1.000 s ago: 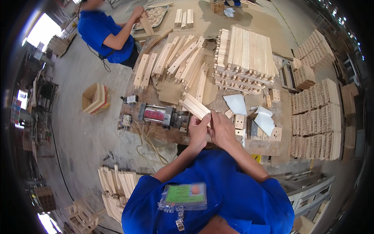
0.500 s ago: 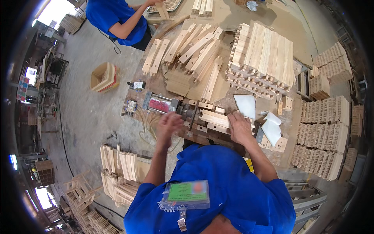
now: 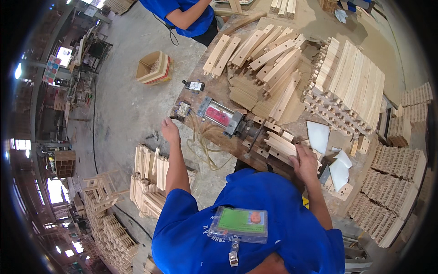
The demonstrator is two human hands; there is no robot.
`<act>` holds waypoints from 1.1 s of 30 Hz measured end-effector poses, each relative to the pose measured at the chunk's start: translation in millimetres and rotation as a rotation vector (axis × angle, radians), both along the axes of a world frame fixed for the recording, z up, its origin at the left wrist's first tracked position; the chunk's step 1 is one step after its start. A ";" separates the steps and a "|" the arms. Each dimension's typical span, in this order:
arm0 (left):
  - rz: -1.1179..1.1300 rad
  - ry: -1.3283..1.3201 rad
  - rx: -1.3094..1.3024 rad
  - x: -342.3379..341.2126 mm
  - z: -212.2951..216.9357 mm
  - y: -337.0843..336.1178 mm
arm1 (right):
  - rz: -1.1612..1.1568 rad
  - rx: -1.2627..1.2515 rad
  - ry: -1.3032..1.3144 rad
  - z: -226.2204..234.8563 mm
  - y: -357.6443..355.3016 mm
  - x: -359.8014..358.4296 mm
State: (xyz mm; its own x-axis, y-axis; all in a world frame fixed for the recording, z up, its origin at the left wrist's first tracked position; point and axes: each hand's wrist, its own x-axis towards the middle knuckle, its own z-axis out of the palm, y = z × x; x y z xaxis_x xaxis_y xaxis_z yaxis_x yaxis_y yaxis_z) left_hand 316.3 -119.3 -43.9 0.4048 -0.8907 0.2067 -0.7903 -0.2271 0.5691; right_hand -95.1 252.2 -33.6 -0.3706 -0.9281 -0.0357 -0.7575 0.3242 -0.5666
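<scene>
My left hand [image 3: 170,131] is reached out at the table's left edge, its fingers closed at the black end of the lever on a small valve [image 3: 182,109]. My right hand [image 3: 305,160] holds the near right end of a pale wooden piece [image 3: 280,144], fingers bent over it. The piece lies in a wooden jig [image 3: 256,149] with bolt holes, in line with a pneumatic cylinder [image 3: 219,115] and its metal pusher plate [image 3: 258,134]. My fingers hide the piece's right end.
Loose drilled wooden rails [image 3: 273,59] lie on cardboard beyond the cylinder. A tall stack of rails [image 3: 356,82] stands at the far right. White foam sheets [image 3: 318,136] lie by my right hand. Hoses [image 3: 200,148] hang off the left edge. A co-worker's arm [image 3: 187,16] is at the far left.
My left hand has moved left, from beside the cylinder to the valve at the table's edge. My right hand stays on the wooden piece. The whole view has shifted and turned.
</scene>
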 end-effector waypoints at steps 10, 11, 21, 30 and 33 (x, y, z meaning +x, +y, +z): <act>-0.119 -0.356 0.006 -32.9 -7.4 -9.7 | 0.027 0.084 -0.009 8.7 -0.4 -5.5; -0.129 -0.355 0.002 -32.4 -6.9 -8.5 | 0.032 0.104 -0.013 10.8 -0.9 -6.1; -0.197 -0.361 0.048 -27.6 3.0 -6.1 | 0.044 0.148 0.059 9.6 4.0 -9.5; -0.161 0.138 -0.085 -36.6 12.7 -9.2 | 0.067 0.255 0.041 19.6 2.7 -12.5; -0.141 0.153 -0.112 -44.4 15.5 -7.4 | 0.064 0.234 0.046 17.4 4.1 -12.7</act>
